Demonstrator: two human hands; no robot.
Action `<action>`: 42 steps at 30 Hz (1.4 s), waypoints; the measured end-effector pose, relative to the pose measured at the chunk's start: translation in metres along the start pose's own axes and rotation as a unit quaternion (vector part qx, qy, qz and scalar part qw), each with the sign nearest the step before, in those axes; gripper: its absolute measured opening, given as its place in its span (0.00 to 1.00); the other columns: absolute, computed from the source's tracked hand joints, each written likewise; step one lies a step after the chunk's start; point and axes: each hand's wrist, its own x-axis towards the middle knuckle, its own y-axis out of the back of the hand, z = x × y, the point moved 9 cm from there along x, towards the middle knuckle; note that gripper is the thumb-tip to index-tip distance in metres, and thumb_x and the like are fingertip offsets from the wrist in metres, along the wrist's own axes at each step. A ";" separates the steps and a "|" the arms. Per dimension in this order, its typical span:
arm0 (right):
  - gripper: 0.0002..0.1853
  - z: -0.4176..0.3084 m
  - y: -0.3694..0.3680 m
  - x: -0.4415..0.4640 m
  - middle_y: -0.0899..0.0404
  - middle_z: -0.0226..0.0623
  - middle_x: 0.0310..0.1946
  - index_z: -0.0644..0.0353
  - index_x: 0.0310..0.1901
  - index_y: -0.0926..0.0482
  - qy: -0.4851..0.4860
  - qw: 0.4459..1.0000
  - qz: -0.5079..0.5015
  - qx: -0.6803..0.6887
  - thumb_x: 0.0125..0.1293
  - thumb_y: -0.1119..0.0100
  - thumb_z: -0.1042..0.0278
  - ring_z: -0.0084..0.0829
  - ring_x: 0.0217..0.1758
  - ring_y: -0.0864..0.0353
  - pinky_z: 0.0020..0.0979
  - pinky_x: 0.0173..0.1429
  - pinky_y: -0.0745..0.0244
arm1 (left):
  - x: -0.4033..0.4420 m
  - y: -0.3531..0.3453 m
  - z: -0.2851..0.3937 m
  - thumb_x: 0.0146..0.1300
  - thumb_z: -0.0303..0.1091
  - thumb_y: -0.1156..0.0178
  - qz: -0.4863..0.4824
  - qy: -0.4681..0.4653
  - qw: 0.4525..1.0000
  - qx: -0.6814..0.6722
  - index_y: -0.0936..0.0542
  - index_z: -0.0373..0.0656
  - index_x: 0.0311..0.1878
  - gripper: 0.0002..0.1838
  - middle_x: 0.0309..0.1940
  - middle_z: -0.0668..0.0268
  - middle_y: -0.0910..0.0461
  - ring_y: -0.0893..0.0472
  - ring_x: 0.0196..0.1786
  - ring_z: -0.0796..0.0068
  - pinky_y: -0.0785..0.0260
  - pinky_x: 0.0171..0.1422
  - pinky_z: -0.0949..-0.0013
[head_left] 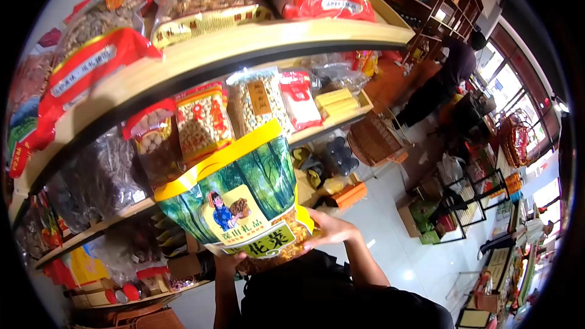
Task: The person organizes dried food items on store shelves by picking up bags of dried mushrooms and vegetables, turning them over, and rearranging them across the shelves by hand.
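Observation:
A large green and yellow bag (244, 189) with a forest print and a clear window showing dried contents is held up in front of the shelves. My right hand (329, 229) grips its lower right edge, the fingers pressed on the side. At the lower left corner my left hand (229, 262) holds the bottom, its fingers partly hidden by the bag. Behind the bag, the middle shelf bears a bag of white beans (258, 100), a red and clear bag of nuts (203, 119) and a red and white packet (300, 100).
Large red bags (91, 64) line the top shelf (244, 36). Dark bags and red-lidded jars fill lower shelves. A wicker basket (373, 139) stands right of the shelves. Farther back, a person (448, 73) in dark clothes bends near a box of green items (425, 219).

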 end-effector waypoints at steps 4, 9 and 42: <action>0.54 -0.004 0.018 -0.016 0.42 0.41 0.70 0.62 0.72 0.50 0.041 0.997 -0.064 0.022 0.48 0.23 0.63 0.33 0.71 0.44 0.36 0.74 0.47 | 0.016 -0.014 -0.004 0.48 0.32 0.25 -0.064 -0.058 0.996 0.013 0.31 0.38 0.60 0.36 0.51 0.64 0.23 0.24 0.52 0.70 0.30 0.57 0.65; 0.52 0.002 0.061 -0.048 0.39 0.39 0.67 0.62 0.72 0.49 0.109 0.990 0.023 0.085 0.50 0.24 0.67 0.32 0.69 0.41 0.37 0.72 0.44 | 0.027 -0.130 0.071 0.58 0.39 0.34 -0.041 0.019 0.996 0.081 0.34 0.38 0.64 0.33 0.58 0.59 0.28 0.28 0.59 0.65 0.37 0.64 0.62; 0.18 -0.260 0.520 -0.086 0.18 0.36 0.46 0.60 0.56 0.28 0.313 0.915 0.175 0.186 0.70 0.49 0.60 0.25 0.41 0.16 0.27 0.46 0.19 | 0.246 -0.575 0.198 0.63 0.33 0.44 -0.200 -0.214 0.878 0.377 0.35 0.41 0.68 0.29 0.60 0.56 0.28 0.30 0.64 0.65 0.44 0.70 0.65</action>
